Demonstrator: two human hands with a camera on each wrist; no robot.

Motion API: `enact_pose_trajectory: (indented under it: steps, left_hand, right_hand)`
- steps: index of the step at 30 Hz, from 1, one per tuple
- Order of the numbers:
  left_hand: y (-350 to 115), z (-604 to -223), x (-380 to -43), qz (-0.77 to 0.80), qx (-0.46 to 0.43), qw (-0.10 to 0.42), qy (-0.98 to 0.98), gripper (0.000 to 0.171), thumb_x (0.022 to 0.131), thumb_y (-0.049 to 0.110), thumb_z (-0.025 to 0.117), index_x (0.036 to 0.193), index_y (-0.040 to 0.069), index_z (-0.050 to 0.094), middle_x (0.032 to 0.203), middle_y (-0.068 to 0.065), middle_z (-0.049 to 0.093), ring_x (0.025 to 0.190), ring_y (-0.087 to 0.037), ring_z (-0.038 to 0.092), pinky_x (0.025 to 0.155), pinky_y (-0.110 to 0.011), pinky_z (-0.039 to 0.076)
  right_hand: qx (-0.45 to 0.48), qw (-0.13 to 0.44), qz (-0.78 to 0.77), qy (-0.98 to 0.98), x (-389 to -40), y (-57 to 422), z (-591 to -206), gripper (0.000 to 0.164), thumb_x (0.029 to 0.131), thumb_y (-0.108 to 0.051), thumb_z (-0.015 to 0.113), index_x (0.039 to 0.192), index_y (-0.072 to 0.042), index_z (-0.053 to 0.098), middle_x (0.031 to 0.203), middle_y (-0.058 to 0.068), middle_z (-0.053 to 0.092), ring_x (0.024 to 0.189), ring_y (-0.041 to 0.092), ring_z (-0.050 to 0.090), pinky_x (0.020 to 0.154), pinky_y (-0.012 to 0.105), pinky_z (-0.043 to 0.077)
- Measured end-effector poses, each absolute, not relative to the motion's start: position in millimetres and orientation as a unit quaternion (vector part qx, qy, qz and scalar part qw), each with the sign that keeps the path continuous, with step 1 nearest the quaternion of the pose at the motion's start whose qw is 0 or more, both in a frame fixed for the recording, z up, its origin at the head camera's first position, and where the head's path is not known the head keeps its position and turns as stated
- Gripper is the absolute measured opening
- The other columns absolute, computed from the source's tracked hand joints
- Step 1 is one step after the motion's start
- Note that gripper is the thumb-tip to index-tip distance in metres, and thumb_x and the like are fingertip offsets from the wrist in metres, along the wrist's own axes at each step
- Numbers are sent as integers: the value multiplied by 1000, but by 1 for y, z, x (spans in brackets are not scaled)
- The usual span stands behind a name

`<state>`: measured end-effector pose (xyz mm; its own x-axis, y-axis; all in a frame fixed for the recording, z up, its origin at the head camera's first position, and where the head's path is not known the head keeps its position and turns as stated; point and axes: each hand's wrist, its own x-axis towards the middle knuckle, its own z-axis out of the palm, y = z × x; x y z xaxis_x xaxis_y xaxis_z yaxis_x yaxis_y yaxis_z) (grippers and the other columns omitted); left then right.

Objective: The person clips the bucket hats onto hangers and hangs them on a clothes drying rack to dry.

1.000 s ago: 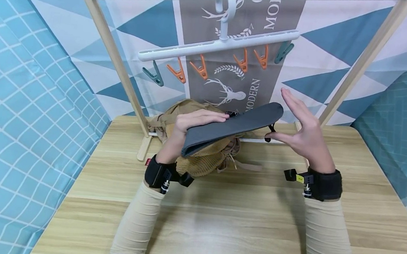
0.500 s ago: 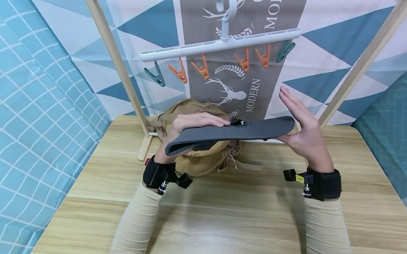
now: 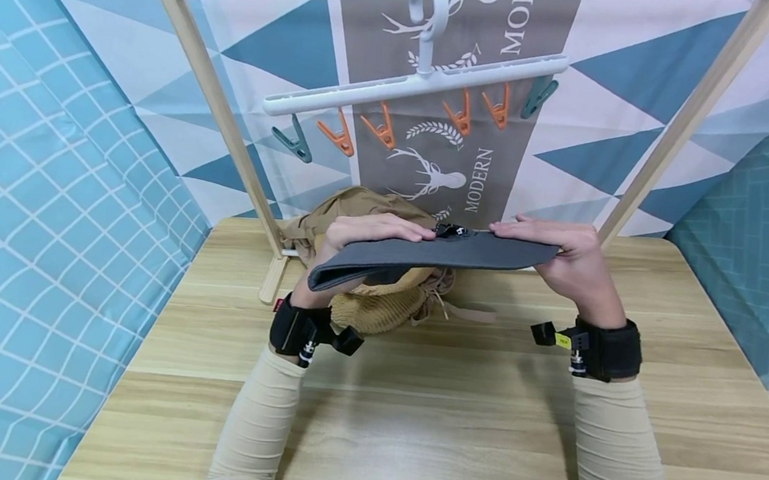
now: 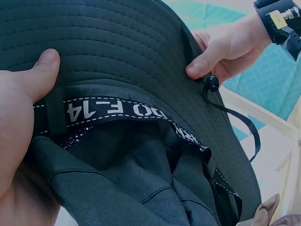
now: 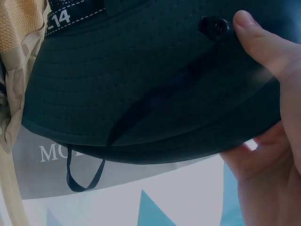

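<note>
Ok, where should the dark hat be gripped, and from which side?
Probably best by the brim, one hand from each side, thumb on one face and fingers on the other: it's broad and thin, while the dark hat's crown bunches in loose folds.

A dark grey hat [image 3: 439, 254] is showing curved rows of stitching, and its black band [image 4: 128, 109] is bearing white lettering between dashed white lines. Beige sleeves [image 3: 260, 419] are meeting black wrist straps [image 3: 617, 350]. A white hanger [image 3: 353, 99] is carrying four orange clips [image 3: 388, 128] between two teal clips [image 3: 536, 98]. A backdrop [image 3: 285, 46] is mixing blue and white triangles beside a grey panel [image 3: 377, 71] with white deer and letters. A white grid is crossing the light blue left cloth [image 3: 40, 235]; the surface [image 3: 419, 447] is showing pale wood grain.
</note>
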<state>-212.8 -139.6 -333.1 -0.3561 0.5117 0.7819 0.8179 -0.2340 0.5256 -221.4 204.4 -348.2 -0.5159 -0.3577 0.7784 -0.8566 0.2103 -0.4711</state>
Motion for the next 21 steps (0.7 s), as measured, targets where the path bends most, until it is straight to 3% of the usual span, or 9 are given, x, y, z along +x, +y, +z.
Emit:
enact_pose_trajectory:
  steps: [4, 8, 11, 15, 18, 21]
  left_hand:
    - [-139, -333, -213, -563, -554, 132, -598, 53, 113, 41, 66, 131, -8, 77, 133, -31, 79, 137, -23, 76, 114, -45, 62]
    - [-139, -330, -214, -545, -548, 166, -613, 51, 111, 37, 72, 140, -4, 75, 142, -24, 78, 141, -23, 74, 116, -43, 60]
    - [-141, -328, -214, -552, -533, 189, -612, 54, 106, 33, 80, 155, 11, 69, 155, -9, 74, 145, -19, 71, 117, -39, 59]
    - [-148, -325, -213, -581, -509, 195, -604, 79, 97, 29, 92, 167, 32, 54, 167, 7, 62, 156, -15, 61, 128, -44, 50]
    - [-154, -323, -212, -568, -488, 225, -623, 87, 95, 34, 94, 169, 39, 48, 171, 11, 58, 161, -13, 54, 134, -47, 44]
    - [-160, -321, -213, -547, -472, 259, -641, 93, 91, 31, 97, 169, 43, 47, 172, 12, 57, 162, -14, 53, 132, -46, 44]
  right_hand:
    - [405, 277, 468, -735, -218, 204, -347, 38, 89, 25, 78, 114, -2, 89, 125, -18, 83, 125, -2, 78, 114, 22, 58]
    - [400, 289, 464, -735, -215, 206, -343, 30, 91, 16, 82, 115, -1, 88, 124, -14, 85, 124, -3, 78, 110, 19, 59]
    - [394, 303, 458, -737, -214, 211, -341, 29, 91, 16, 82, 114, -1, 88, 121, -8, 86, 121, -4, 79, 107, 17, 59]
    - [385, 324, 450, -738, -212, 219, -339, 21, 96, 10, 81, 114, 0, 88, 120, -5, 87, 119, -5, 79, 106, 15, 59]
    - [380, 339, 436, -742, -210, 224, -338, 17, 100, 0, 81, 115, 0, 88, 121, -2, 87, 120, -7, 78, 107, 14, 57]
    - [371, 351, 421, -750, -208, 226, -336, 21, 97, 6, 82, 115, -2, 89, 117, 11, 88, 120, -10, 77, 107, 13, 56]
